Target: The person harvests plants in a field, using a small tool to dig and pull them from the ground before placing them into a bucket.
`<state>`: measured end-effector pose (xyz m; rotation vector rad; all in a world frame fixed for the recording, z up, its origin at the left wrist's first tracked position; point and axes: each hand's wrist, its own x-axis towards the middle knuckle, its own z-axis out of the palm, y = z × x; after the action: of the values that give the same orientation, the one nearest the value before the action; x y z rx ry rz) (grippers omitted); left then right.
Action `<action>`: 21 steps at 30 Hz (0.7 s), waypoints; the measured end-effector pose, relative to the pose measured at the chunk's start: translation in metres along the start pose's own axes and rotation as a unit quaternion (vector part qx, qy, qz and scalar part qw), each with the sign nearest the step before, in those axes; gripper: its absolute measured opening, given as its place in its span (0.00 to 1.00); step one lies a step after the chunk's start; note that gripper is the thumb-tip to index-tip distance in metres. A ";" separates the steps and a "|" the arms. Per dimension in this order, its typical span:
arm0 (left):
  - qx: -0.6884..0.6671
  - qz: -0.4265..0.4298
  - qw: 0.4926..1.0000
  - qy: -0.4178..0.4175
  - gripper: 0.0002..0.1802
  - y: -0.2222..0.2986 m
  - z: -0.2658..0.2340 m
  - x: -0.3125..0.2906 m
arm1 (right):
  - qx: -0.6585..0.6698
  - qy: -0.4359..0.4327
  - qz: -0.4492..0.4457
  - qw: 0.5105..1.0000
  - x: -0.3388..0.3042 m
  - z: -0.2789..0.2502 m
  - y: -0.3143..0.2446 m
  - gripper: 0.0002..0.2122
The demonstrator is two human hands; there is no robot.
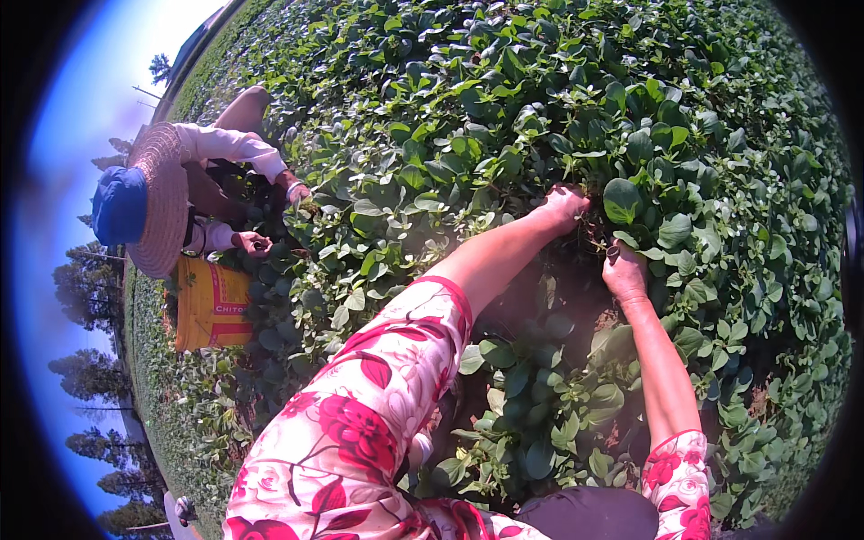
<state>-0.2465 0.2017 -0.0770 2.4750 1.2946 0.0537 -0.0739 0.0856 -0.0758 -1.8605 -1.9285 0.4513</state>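
Apparently the picking is in its middle: the left hand and the right hand both reach into the leafy green plants, fingers curled narrow among the stems, but what they pinch I cannot tell. Left of these plants, a co-worker bends beside an orange sack; much green remains around.

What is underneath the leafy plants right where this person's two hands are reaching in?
Under the green leaves, between the left hand and right hand, a shaded gap shows thin stems and brownish soil. What the fingertips hold is covered by foliage, so I cannot tell.
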 end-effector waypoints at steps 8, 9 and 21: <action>-0.003 -0.021 0.999 -0.046 0.12 0.001 -0.001 -0.006 | -0.004 -0.057 -0.005 0.998 -0.011 -0.014 -0.007 0.13; -0.010 -0.021 0.999 -0.044 0.11 0.006 0.000 -0.008 | 0.047 -0.012 -0.050 0.998 -0.015 -0.013 -0.003 0.13; -0.050 -0.002 0.998 -0.026 0.16 0.005 0.002 -0.041 | 0.119 -0.054 -0.023 0.991 -0.033 -0.031 -0.020 0.15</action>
<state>-0.2662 0.1658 -0.0725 2.3742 1.2456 0.0509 -0.0750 0.0501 -0.0417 -1.6664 -1.8890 0.7465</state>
